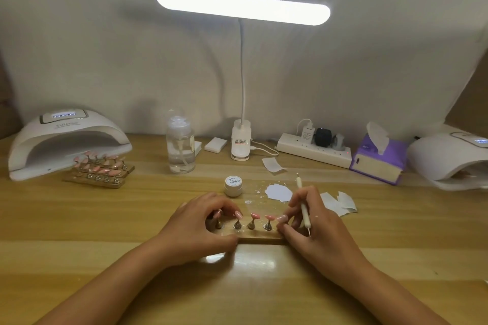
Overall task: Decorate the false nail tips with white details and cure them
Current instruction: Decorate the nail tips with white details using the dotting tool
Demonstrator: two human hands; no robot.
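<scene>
A wooden nail stand (260, 238) lies at the table's middle with several pink false nail tips (254, 216) on metal pegs. My left hand (203, 221) grips the stand's left end, fingers curled over the leftmost pegs. My right hand (309, 221) holds the stand's right end and also holds a white dotting tool (303, 204) between its fingers, tip pointing down. Behind the stand are a small white paint jar (233, 185) and a patch of white paint (278, 192) on the table.
A white curing lamp (66, 141) stands at back left with more stands of pink tips (101, 170) in front. A second lamp (453, 158) sits far right. A clear pump bottle (181, 144), desk light base (240, 143), power strip (314, 150), purple tissue box (377, 158) and paper scraps (339, 203) lie behind.
</scene>
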